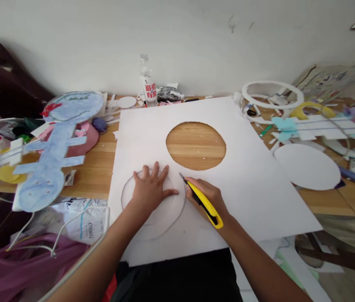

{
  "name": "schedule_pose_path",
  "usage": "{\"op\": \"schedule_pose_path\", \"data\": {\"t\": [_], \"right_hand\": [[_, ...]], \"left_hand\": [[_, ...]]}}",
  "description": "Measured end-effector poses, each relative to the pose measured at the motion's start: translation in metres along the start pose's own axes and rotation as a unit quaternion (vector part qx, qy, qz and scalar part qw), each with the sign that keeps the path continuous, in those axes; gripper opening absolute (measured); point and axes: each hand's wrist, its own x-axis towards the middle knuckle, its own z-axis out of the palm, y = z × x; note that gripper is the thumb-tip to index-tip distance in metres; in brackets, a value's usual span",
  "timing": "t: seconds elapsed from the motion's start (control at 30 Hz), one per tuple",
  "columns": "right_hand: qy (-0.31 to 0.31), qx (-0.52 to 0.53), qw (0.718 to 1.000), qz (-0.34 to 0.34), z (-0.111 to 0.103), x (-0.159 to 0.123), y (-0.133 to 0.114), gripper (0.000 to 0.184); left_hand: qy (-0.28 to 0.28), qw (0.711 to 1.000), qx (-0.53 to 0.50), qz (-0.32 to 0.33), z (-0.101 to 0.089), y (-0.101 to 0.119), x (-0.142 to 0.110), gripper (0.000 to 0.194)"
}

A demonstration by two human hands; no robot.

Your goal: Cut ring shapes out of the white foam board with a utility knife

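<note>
A large white foam board [243, 188] lies across the table, with an oval hole through it that shows the wood beneath. Near its front left, a round outline encloses a white disc [165, 218]; I cannot tell whether this is loose or still part of the board. My left hand [150, 186] presses flat on the disc with fingers spread. My right hand [207, 197] grips a yellow utility knife [203, 200]. Its blade tip points up and left, close to the right edge of the outline, just below the hole.
At the back stands a plastic bottle [149, 84] with red lettering. Blue painted cardboard [53, 147] and craft scraps crowd the left. On the right are a white ring [300, 98], a white oval piece [308, 165] and coloured cutouts. A purple chair [39, 268] sits at front left.
</note>
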Motion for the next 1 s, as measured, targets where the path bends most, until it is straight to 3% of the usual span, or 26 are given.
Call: {"op": "schedule_pose_path", "data": {"t": [0.47, 1.0], "right_hand": [[0.016, -0.022, 0.999, 0.029, 0.002, -0.015, -0.013, 0.028], [0.046, -0.090, 0.995, -0.012, 0.013, -0.031, -0.013, 0.029]], "left_hand": [[-0.004, 1.000, -0.027, -0.005, 0.004, 0.001, 0.002, 0.086], [-0.011, 0.999, -0.037, -0.006, 0.004, 0.001, 0.004, 0.086]]}}
